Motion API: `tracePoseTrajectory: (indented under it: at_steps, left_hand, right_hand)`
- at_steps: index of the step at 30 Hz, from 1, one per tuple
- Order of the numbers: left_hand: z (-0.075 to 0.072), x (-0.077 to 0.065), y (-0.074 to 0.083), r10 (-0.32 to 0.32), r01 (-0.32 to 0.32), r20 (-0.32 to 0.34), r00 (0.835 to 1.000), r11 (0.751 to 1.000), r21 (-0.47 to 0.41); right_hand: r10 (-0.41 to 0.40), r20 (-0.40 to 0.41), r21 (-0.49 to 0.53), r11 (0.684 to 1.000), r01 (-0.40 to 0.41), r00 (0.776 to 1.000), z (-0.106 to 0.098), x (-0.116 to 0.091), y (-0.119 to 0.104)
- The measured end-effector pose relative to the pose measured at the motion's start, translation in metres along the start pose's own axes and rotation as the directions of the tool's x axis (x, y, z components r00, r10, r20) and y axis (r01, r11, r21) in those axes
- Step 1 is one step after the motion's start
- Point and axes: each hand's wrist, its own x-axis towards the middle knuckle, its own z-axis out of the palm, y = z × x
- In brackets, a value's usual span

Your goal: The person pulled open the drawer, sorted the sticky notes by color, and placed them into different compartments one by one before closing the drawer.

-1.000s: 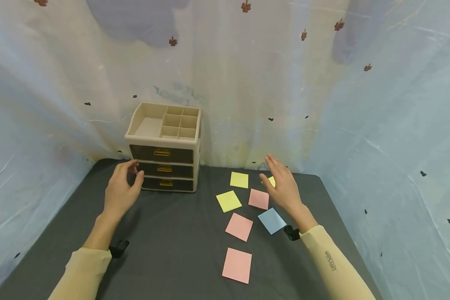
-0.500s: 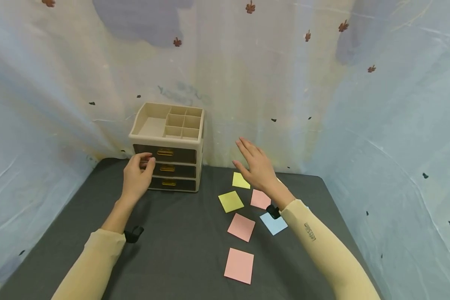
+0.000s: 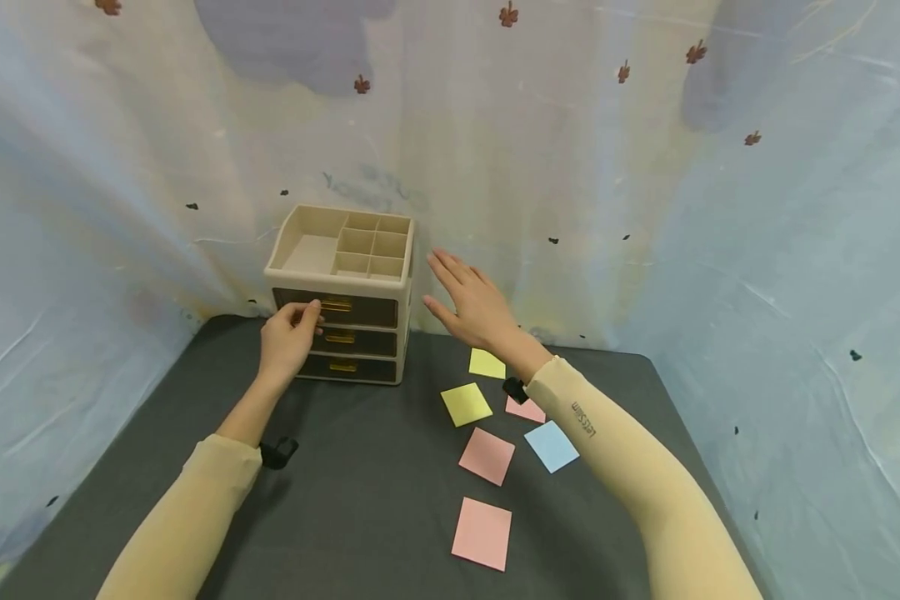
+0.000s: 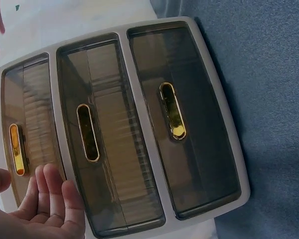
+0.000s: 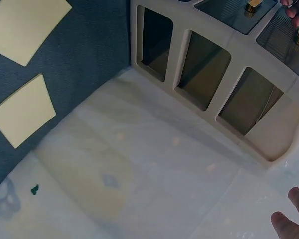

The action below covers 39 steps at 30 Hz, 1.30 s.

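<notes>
A beige desktop organizer with three dark see-through drawers stands at the back left of the dark tabletop. My left hand is in front of its top drawer, thumb and bent fingers close to the gold handle. In the left wrist view, the thumb and fingertips stand apart just below that handle, with nothing between them. All the drawers are pushed in. My right hand hovers just right of the organizer, fingers extended and holding nothing.
Sticky notes lie right of centre: yellow ones, a blue one, and pink ones. The right forearm passes over some of them. A patterned curtain hangs behind the table. The organizer's top tray has several compartments.
My left hand has moved right and slightly up to the top drawer's handle. My right hand has swung left and up from above the sticky notes to the organizer's side.
</notes>
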Motion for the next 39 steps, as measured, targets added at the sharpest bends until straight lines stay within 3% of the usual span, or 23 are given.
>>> tracePoseTrajectory:
  at_steps: [8,19,27,39]
  left_hand:
    - [0.002,0.005,0.005,-0.043,0.044,0.016,0.999,0.998,-0.046]
    - [0.004,0.008,0.007,-0.071,0.071,-0.008,0.997,0.997,-0.034]
    - [0.006,0.007,0.006,-0.068,0.067,-0.015,0.998,0.997,-0.043]
    - [0.007,0.005,0.005,-0.078,0.077,-0.021,0.997,0.996,-0.051]
  right_hand:
    - [0.022,0.04,0.003,1.0,-0.022,0.999,0.003,0.025,-0.011]
    - [0.058,0.088,-0.046,0.997,-0.055,0.994,0.014,0.049,-0.017]
    - [0.056,0.081,-0.005,0.998,-0.056,0.995,0.032,0.051,-0.02]
    - [0.044,0.053,-0.023,0.999,-0.043,0.998,0.035,0.048,-0.023]
